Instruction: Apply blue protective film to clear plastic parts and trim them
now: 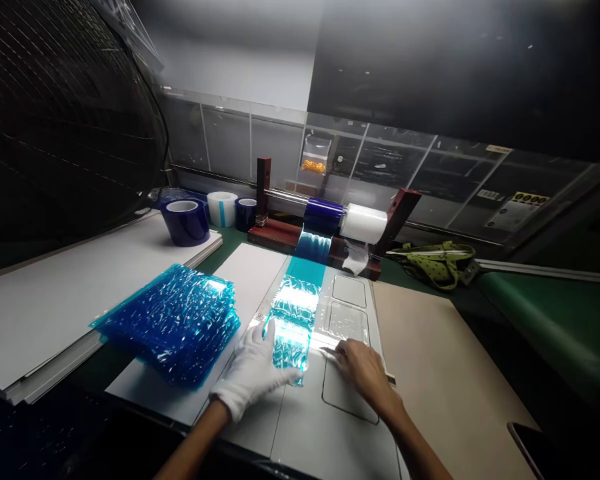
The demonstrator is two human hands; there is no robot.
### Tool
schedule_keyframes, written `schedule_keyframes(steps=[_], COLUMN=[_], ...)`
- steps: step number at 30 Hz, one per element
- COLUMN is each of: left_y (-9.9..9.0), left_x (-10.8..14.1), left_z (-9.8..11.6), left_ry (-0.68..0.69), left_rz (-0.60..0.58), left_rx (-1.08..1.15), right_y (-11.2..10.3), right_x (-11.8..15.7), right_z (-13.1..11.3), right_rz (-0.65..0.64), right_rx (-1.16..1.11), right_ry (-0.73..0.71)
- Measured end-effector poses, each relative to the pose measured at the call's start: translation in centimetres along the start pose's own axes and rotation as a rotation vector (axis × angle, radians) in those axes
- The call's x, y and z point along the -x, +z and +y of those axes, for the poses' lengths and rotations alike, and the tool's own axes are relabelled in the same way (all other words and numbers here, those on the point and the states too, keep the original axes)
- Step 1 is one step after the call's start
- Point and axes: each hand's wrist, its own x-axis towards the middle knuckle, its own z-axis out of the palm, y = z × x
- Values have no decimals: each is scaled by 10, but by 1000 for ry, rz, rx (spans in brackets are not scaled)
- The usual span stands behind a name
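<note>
A strip of blue protective film (306, 272) runs from a dark blue roll (324, 215) down over a white board with outlined shapes (303, 427). My left hand (253, 370), in a white glove, lies with its fingers spread at the near left edge of the film. Bare and closed, my right hand (363, 370) pinches a thin pointed blade (328, 351) just right of the strip; its handle is hidden in my fingers. Left of my gloved hand sits a crinkled stack of blue film sheets (173, 323). On the board's right part lies a small clear piece of film (347, 323).
A dark red stand (275, 235) carries the blue roll and a white roll (365, 223) on a metal bar. Tape rolls (185, 223) stand at back left beside white sheets (80, 287). A brown board (430, 360), a green bag (433, 263) and a phone-like object (535, 447) are on the right.
</note>
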Motion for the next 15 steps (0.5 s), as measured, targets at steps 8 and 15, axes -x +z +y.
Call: schedule_keyframes(steps=[8, 15], left_y=[35, 45], left_x=[15, 13], left_z=[28, 14], left_ry=[-31, 98], left_rz=[134, 341], left_rx=[-81, -81], right_y=[16, 32], right_x=[18, 34], right_z=[-18, -10], right_rz=[4, -59], right_rx=[-409, -823], right_ry=[20, 121])
